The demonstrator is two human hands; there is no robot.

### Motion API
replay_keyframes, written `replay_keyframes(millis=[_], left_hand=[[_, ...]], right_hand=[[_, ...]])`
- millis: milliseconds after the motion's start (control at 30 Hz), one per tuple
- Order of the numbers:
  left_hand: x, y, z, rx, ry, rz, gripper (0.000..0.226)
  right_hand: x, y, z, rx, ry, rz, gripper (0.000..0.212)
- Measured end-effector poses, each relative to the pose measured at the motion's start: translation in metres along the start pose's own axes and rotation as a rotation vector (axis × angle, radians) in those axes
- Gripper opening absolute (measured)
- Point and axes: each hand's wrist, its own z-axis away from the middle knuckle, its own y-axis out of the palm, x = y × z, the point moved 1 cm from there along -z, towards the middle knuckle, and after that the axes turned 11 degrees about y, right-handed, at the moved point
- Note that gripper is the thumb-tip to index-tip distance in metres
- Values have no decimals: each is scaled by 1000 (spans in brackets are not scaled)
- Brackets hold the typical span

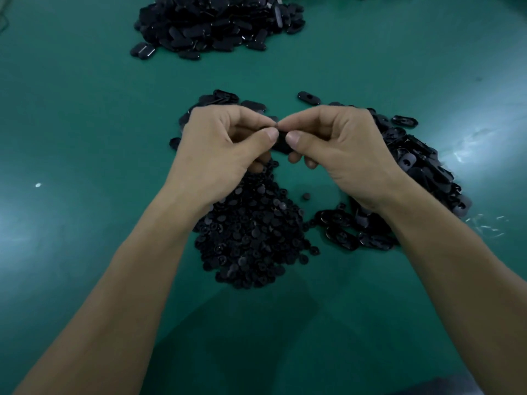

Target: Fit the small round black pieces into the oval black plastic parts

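Head view, starting at the hands: what are they doing?

— The left hand (225,143) and the right hand (339,146) meet above the middle of the green table (85,138). Each pinches one end of a single oval black part (282,143), thumb toward the camera and the other fingers curled behind it.

Is a round piece seated in it?

— I cannot tell. The fingertips cover most of the part, and only a dark strip shows between the two thumbs.

What lies right under the hands?

— The heap of small round black pieces (251,238) spreads from beneath the left palm toward the camera. One loose round piece (306,196) sits apart, between that heap and the right wrist.

And the oval stock?

— The right-hand pile of oval parts (422,166) runs under and beyond the right hand and wrist. A few more ovals (225,96) show just behind the left knuckles. One stray oval (308,98) lies alone beyond the fingertips.

Farther out?

— The far pile of oval parts (219,21) sits at the top edge, well apart from the hands. Pale slivers (484,223) lie scattered on the table at the right, and a white speck (38,185) at the left.
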Motion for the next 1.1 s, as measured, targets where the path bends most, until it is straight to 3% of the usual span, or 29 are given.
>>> replay_keyframes(millis=[200, 367, 500, 700, 800, 967, 1100], left_hand=[[-2, -2, -1, -27, -38, 98, 15], [-3, -4, -2, -130, -56, 125, 17], [-5, -5, -2, -156, -57, 119, 16], [-6, -5, 0, -169, -37, 105, 12], [-4, -6, 0, -186, -17, 83, 23], [-2, -4, -3, -131, -7, -86, 20], [-4, -2, -2, -111, 16, -88, 16]], right_hand=[[-9, 1, -3, -139, 60, -108, 14], [-29, 5, -3, -120, 156, 383, 13], [-36, 14, -1, -85, 157, 536, 25], [-33, 25, -8, -156, 164, 610, 34], [-32, 29, -11, -150, 151, 667, 23], [-30, 31, -12, -140, 144, 646, 3], [-30, 28, -14, -90, 169, 641, 19]])
